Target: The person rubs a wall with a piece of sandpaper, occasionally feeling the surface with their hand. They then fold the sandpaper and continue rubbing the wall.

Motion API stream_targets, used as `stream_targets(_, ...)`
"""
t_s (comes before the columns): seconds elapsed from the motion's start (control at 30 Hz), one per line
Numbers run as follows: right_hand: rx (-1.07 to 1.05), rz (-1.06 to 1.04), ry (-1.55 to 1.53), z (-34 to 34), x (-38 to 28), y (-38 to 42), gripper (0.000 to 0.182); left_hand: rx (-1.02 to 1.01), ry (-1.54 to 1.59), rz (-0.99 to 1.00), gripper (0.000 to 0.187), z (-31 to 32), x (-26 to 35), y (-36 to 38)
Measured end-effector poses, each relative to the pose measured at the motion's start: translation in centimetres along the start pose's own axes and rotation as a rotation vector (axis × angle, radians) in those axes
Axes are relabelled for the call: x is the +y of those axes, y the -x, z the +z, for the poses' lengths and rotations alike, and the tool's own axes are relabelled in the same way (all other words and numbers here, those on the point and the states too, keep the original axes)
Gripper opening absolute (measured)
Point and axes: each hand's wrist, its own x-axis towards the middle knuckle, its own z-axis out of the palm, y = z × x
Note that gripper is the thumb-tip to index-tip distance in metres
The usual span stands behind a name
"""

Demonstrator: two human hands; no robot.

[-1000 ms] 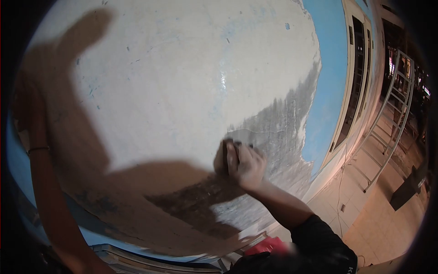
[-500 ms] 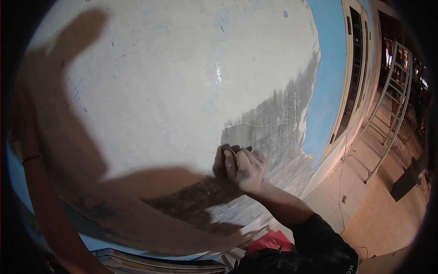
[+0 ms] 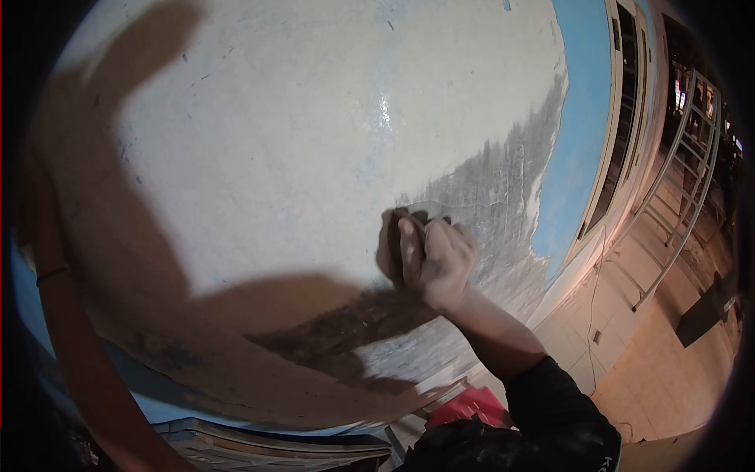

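My right hand [image 3: 447, 259] is closed around a thin, dark, flat piece [image 3: 412, 250], mostly covered by my fingers and shadow. It presses toward the wall [image 3: 259, 165], at the border between the whitish coat and a bare grey, streaky patch [image 3: 480, 200]. My thumb points up along the near side of the piece. Over at the far left, my left hand [image 3: 31, 208] is raised against the wall, in deep shadow at the edge of the view. Its fingers are lost in the dark; a thin dark band circles that wrist.
Blue paint [image 3: 586, 118] borders the patch on the right, beside a window frame [image 3: 609, 149]. A metal ladder [image 3: 688, 173] leans farther right over the tiled floor [image 3: 629, 346]. Stacked framed panels [image 3: 275, 452] and a red object [image 3: 470, 407] lie low before me.
My right hand has moved up and slightly right along the edge of the grey patch, still gripping the piece. The view has shifted a little; my left hand stays at the wall.
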Motion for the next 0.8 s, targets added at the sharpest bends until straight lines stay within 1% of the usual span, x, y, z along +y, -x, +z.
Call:
stream_targets(0.07, 0.003, 0.028, 0.021, 0.0, -0.1, -0.2, 0.032, 0.069, -0.01, 0.025, 0.058, 1.2, -0.6, 0.8)
stream_targets(0.17, -0.016, 0.045, 0.02, -0.4, -0.6, 1.7, 0.031, 0.111, -0.016, 0.02, 0.055, 0.6, 0.1, 1.1)
stream_targets(0.23, -0.006, 0.021, -0.041, -0.3, -0.7, 2.7, 0.031, 0.108, -0.018, -0.007, 0.054, -1.7, 1.9, 1.1)
stream_targets(0.3, -0.005, 0.04, 0.026, -0.4, -0.6, 1.0, 0.03, 0.114, -0.018, -0.03, 0.052, -3.0, 2.9, 0.7)
stream_targets(0.33, 0.0, 0.052, 0.06, -0.4, -0.5, 0.1, 0.03, 0.117, 0.034, 0.039, 0.051, -0.9, 1.4, 0.7)
stream_targets(0.37, 0.015, 0.059, 0.054, -0.2, -0.4, -0.3, 0.03, 0.12, 0.088, 0.11, 0.051, 2.9, -1.5, 1.1)
stream_targets(0.43, 0.04, 0.076, 0.046, -0.1, -0.6, -0.5, 0.03, 0.126, 0.165, 0.182, 0.05, 4.0, -1.8, 0.7)
stream_targets(0.47, 0.018, 0.064, 0.021, -0.1, -0.9, 0.3, 0.031, 0.131, 0.183, 0.176, 0.05, 4.4, -2.2, 0.5)
stream_targets(0.53, -0.034, 0.036, -0.032, -0.4, -1.6, 3.2, 0.032, 0.098, 0.119, 0.168, 0.05, 5.9, -3.1, 1.1)
stream_targets(0.57, -0.034, 0.042, -0.074, -0.3, -1.6, 3.6, 0.033, 0.063, 0.033, 0.166, 0.05, 8.0, -4.5, 1.7)
stream_targets(0.63, -0.046, 0.005, -0.049, -0.5, -1.0, 2.7, 0.03, 0.046, 0.033, 0.148, 0.051, 8.1, -4.5, 2.0)
stream_targets(0.67, -0.048, -0.005, -0.037, -0.5, -0.8, 2.3, 0.028, 0.063, 0.12, 0.137, 0.052, 8.2, -4.3, 2.2)
stream_targets(0.73, -0.056, 0.078, -0.024, -0.6, -0.7, 1.4, 0.029, 0.097, 0.076, 0.159, 0.052, 6.2, -3.1, 1.5)
stream_targets(0.8, -0.055, 0.12, -0.005, -0.6, -1.0, 2.1, 0.028, 0.125, -0.186, 0.224, 0.051, 3.6, -1.9, 1.1)
